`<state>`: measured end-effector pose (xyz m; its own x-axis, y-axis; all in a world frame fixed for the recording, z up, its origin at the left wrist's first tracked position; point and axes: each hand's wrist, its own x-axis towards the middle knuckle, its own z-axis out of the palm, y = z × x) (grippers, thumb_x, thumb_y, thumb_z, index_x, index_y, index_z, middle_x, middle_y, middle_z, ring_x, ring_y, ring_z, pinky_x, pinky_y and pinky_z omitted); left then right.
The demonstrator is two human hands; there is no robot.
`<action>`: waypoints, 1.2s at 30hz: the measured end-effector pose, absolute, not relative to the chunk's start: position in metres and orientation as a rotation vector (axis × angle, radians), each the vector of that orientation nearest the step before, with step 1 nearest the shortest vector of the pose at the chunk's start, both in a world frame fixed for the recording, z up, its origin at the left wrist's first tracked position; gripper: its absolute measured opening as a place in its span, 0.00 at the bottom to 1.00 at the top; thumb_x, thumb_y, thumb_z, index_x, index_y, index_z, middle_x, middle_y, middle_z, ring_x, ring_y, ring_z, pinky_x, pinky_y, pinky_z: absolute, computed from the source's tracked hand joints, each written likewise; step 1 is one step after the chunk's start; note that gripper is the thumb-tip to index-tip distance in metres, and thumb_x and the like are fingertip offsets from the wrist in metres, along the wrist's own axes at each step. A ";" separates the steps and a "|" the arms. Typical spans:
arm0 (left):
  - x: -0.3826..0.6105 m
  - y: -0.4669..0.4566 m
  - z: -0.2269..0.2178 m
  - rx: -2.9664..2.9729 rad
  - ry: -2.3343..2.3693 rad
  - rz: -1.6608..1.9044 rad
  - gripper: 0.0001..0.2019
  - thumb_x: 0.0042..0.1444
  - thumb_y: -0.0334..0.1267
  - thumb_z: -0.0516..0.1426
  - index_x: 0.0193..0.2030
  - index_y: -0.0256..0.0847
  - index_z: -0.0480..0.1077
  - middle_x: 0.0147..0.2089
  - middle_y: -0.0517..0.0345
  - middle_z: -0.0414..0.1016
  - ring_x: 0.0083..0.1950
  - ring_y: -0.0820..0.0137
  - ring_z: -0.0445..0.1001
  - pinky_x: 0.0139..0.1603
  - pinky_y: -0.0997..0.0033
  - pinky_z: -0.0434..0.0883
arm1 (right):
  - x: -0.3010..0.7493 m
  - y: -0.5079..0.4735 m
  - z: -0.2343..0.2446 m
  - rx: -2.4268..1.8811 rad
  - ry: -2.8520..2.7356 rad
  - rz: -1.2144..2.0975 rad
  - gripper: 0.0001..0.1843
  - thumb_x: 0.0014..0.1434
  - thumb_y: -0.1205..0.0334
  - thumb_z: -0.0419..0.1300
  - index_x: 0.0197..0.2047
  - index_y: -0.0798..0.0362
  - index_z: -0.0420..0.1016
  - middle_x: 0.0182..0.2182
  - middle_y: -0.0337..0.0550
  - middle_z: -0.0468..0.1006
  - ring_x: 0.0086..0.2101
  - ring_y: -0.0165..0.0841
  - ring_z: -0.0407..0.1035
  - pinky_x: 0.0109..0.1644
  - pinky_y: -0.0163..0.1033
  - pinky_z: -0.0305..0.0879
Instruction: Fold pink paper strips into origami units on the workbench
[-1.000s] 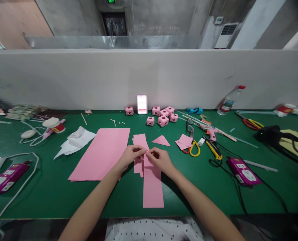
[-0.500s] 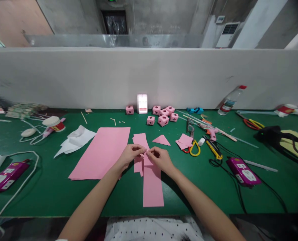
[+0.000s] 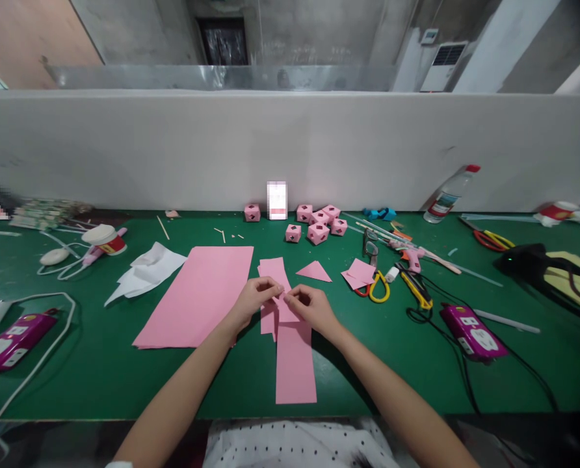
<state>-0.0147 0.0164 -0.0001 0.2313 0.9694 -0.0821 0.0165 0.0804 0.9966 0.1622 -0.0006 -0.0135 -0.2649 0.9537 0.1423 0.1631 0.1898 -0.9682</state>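
Note:
A long strip of pink paper lies on the table, its far end folded back toward me. My left hand and my right hand pinch that folded end, fingertips almost meeting. Beneath and beyond the strip are other pink strips, partly covered by my hands. A large pink sheet stack lies left of my left hand. To the right of the strip's far end is a folded pink paper triangle, and small pink squares rest farther right, over the scissors.
Several pink paper cubes and a lit phone stand by the partition. Crumpled white paper lies left. To the right are a yellow cutter, a glue gun, a purple power strip with cables and a leaning bottle.
The near end of the pink strip has shifted slightly left. Both hands keep their pinch at the folded end, nearly unmoved.

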 end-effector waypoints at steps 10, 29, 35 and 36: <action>-0.012 0.017 -0.004 1.387 1.086 1.034 0.13 0.52 0.45 0.61 0.25 0.37 0.67 0.26 0.62 0.67 0.27 0.75 0.66 0.29 0.76 0.65 | 0.162 0.006 -0.019 -1.036 -1.505 1.384 0.18 0.53 0.47 0.63 0.30 0.56 0.74 0.22 0.36 0.70 0.22 0.26 0.58 0.26 0.33 0.52; -0.013 0.018 -0.003 1.362 1.071 1.037 0.11 0.52 0.44 0.60 0.27 0.38 0.68 0.26 0.61 0.67 0.29 0.74 0.67 0.32 0.75 0.65 | 0.161 0.007 -0.019 -1.059 -1.452 1.395 0.19 0.52 0.46 0.63 0.31 0.56 0.74 0.26 0.39 0.73 0.27 0.28 0.63 0.31 0.34 0.58; -0.008 0.015 -0.004 1.384 1.063 0.983 0.12 0.53 0.45 0.60 0.29 0.38 0.68 0.26 0.62 0.68 0.27 0.74 0.68 0.31 0.74 0.66 | 0.162 0.008 -0.021 -1.071 -1.423 1.417 0.17 0.53 0.47 0.62 0.30 0.55 0.72 0.21 0.34 0.68 0.23 0.26 0.58 0.27 0.33 0.53; -0.007 0.015 -0.005 1.382 1.059 0.973 0.12 0.53 0.45 0.60 0.30 0.38 0.69 0.27 0.61 0.68 0.28 0.74 0.69 0.31 0.74 0.66 | 0.162 0.008 -0.021 -1.067 -1.422 1.410 0.17 0.53 0.48 0.62 0.30 0.55 0.72 0.21 0.34 0.68 0.23 0.26 0.58 0.27 0.33 0.53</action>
